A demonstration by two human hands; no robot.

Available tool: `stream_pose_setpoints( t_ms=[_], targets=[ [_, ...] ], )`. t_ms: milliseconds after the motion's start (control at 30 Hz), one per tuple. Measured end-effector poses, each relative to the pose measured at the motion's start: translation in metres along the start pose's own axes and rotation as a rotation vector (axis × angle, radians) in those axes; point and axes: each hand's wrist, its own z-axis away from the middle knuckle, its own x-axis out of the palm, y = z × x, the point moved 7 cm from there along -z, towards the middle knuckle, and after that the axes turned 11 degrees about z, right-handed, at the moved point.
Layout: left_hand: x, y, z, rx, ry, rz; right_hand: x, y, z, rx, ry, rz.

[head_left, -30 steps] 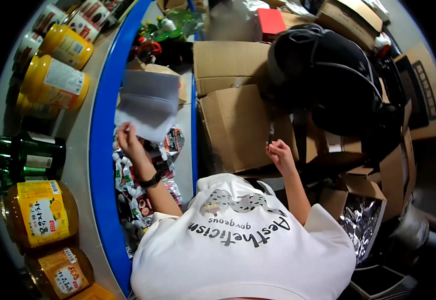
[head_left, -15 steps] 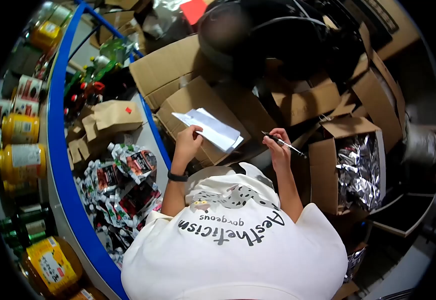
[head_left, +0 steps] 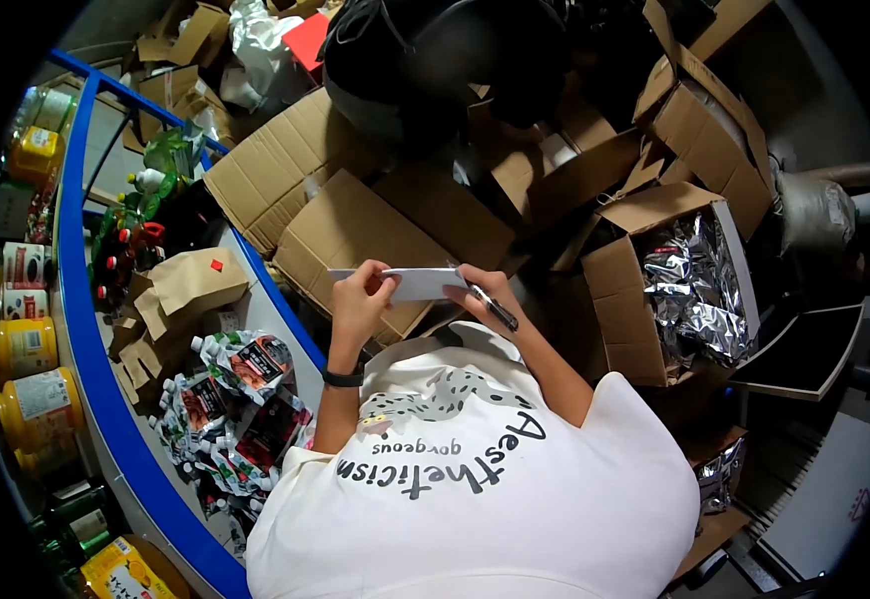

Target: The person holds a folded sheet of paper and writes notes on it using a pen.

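Observation:
White folded paper (head_left: 420,285) is held level between both hands, in front of the chest. My left hand (head_left: 360,299) pinches its left end between thumb and fingers, with a dark band on the wrist. At the paper's right end, my right hand (head_left: 490,295) grips it and also holds a black pen (head_left: 493,306) that slants down to the right. Beneath and beyond the hands lies an open cardboard box (head_left: 350,235) with its flaps spread.
Spouted pouches (head_left: 245,409) and a brown paper bag (head_left: 195,280) lie on a blue-edged shelf (head_left: 120,409) at left. Yellow-lidded jars (head_left: 40,409) stand farther left. A carton (head_left: 619,309) of silver packets is at right. Another person (head_left: 445,60) in dark clothing bends over boxes ahead.
The view has swung right. The paper, earlier out to the left in my left hand, is now before my chest, and my right hand has come in and taken hold of its right end.

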Motion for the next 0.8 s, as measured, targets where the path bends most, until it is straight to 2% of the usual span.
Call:
stream_pose_setpoints(
  t_ms=[133, 267, 300, 400, 533, 567, 667, 700, 800],
  targets=[
    [-0.005, -0.037, 0.001, -0.038, 0.19, 0.416, 0.001, 0.011, -0.001, 0.123, 0.202, -0.229],
    [0.0, -0.065, 0.011, -0.247, 0.39, 0.822, 0.006, 0.021, -0.005, 0.038, 0.413, -0.468],
    [0.005, -0.069, 0.016, -0.394, 0.394, 0.845, 0.008, 0.017, -0.005, 0.038, 0.413, -0.499],
    [0.029, -0.085, 0.011, -0.531, 0.141, 1.191, 0.015, 0.007, -0.006, 0.058, 0.39, -0.497],
    [0.043, -0.072, 0.005, -0.469, -0.025, 1.352, 0.024, 0.001, -0.003, 0.148, 0.335, -0.241],
    [0.043, -0.073, 0.003, -0.477, 0.02, 1.388, 0.027, 0.004, -0.002, 0.151, 0.283, -0.214],
    [0.039, -0.095, -0.001, -0.511, 0.061, 1.349, 0.014, -0.002, 0.001, -0.038, 0.526, -0.074],
    [0.039, -0.098, 0.0, -0.553, 0.136, 1.367, 0.014, 0.003, 0.0, -0.031, 0.53, -0.133],
    [0.036, -0.094, 0.002, -0.54, 0.19, 1.358, -0.007, 0.006, 0.001, -0.122, 0.674, 0.177]
  ],
)
